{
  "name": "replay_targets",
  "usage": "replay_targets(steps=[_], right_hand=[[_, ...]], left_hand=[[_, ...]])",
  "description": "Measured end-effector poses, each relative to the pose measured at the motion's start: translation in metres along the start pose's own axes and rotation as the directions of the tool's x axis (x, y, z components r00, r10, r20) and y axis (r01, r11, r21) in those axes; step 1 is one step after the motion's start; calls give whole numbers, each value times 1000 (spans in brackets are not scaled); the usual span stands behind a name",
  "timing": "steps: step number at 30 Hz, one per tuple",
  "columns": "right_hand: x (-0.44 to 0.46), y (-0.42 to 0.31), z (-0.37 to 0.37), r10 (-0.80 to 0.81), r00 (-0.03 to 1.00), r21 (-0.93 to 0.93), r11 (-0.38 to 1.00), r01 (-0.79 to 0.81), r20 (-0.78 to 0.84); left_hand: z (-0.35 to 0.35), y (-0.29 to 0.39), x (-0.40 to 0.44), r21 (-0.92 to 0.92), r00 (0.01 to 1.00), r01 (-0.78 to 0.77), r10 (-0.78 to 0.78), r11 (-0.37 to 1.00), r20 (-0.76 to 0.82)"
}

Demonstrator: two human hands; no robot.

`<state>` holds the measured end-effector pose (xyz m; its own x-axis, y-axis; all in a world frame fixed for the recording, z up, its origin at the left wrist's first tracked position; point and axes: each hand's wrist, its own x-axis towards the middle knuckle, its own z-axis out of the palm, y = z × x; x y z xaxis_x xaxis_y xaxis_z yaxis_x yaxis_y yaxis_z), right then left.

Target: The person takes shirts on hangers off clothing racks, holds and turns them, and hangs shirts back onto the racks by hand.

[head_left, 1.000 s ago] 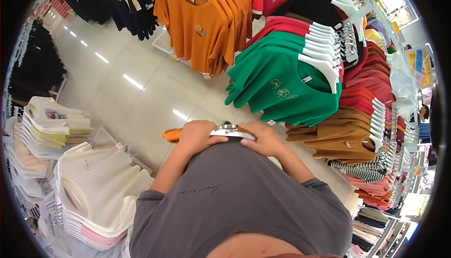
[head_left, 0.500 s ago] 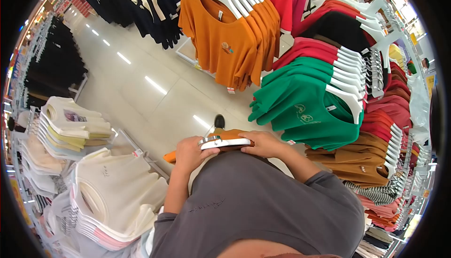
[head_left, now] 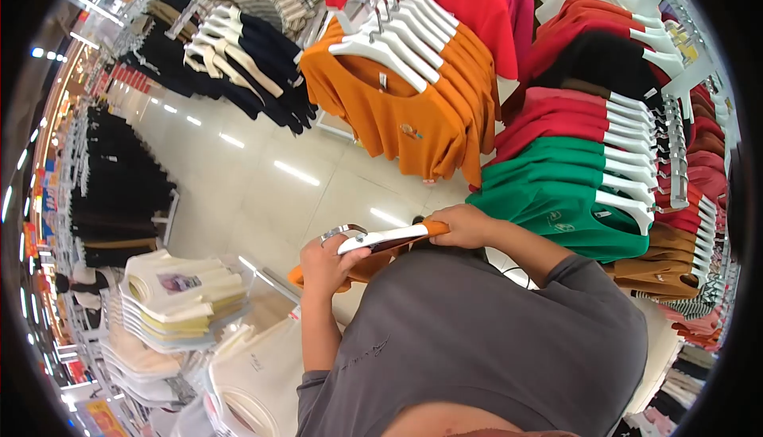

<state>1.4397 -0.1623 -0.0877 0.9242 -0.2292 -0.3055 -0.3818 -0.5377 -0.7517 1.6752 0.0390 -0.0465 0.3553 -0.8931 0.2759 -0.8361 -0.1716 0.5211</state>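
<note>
In front of my body is a white hanger (head_left: 383,237) with a metal hook, carrying an orange garment (head_left: 367,267) that hangs below it. My left hand (head_left: 326,265) is closed on the hanger's hook end, its thumb along the white plastic. At the other end, my right hand (head_left: 464,225) grips the orange fabric by the hanger's tip. Beyond my hands, orange shirts (head_left: 395,123) hang on white hangers from a metal rail, and green shirts (head_left: 548,214) hang to their right.
Dark clothes (head_left: 118,182) hang at the left. Light shirts (head_left: 179,282) and a cream shirt (head_left: 262,369) hang at the lower left. Red shirts (head_left: 556,123) are on the right-hand rack. Tiled floor (head_left: 262,198) shows between the racks.
The view has turned, and the orange shirts on the rack appear closer. My hands have shifted right in view with the held hanger, which is now tilted, its right end higher.
</note>
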Motion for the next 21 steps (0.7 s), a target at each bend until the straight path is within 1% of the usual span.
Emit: replay_targets(steps=[3,4,5,6,8,9,10,11,12,13,14,16,17,18,19,20,21], right_hand=[[12,-10,-25,52,995,49,998,-48,-87],[15,-11,-29,48,986,85,996,-34,-161],[18,-12,-33,47,971,121,992,-20,-233],[19,-15,-37,63,969,133,991,-32,-239],[21,-23,-50,110,935,160,985,-59,-336],[21,-26,-54,118,932,166,984,-64,-343],[21,-27,-57,131,910,194,979,-57,-394],[21,-29,-60,144,884,221,974,-48,-445],[21,-31,-65,153,878,229,972,-51,-454],[20,-34,-70,200,853,304,951,-52,-483],[21,-34,-74,251,824,378,925,-48,-509],[20,-38,-85,252,796,366,930,-42,-550],[14,-54,-98,382,781,497,861,-108,-493],[13,-64,-105,500,757,616,770,-166,-420],[16,-58,-102,454,729,587,804,-89,-512],[17,-58,-103,470,711,596,798,-88,-524],[20,-59,-103,448,673,563,825,-58,-588]], left_hand=[[-10,-7,49,-40,999,-39,39,998,-4],[-13,-8,64,-57,999,-47,47,997,4],[-22,3,81,-127,998,33,-24,991,66],[-21,-2,94,-132,996,27,-16,991,82],[-23,-13,120,-67,993,-72,78,995,93],[-25,-13,133,-72,987,-98,106,993,121],[-27,-10,148,-74,985,-106,115,992,128],[-30,-4,163,-97,974,-185,195,978,114],[-31,-2,177,-120,956,-263,275,957,99],[-32,-9,188,-61,940,-295,301,954,161],[-31,-9,200,-66,932,-309,316,949,176],[-30,-3,229,-163,884,-456,467,875,34],[-32,-2,243,-202,843,-520,537,830,35],[-35,-1,254,-211,837,-525,545,825,49],[-34,-3,265,-222,810,-568,586,792,17],[-32,-5,276,-233,779,-612,626,756,-18],[-31,-9,285,-247,763,-628,646,738,-11]])
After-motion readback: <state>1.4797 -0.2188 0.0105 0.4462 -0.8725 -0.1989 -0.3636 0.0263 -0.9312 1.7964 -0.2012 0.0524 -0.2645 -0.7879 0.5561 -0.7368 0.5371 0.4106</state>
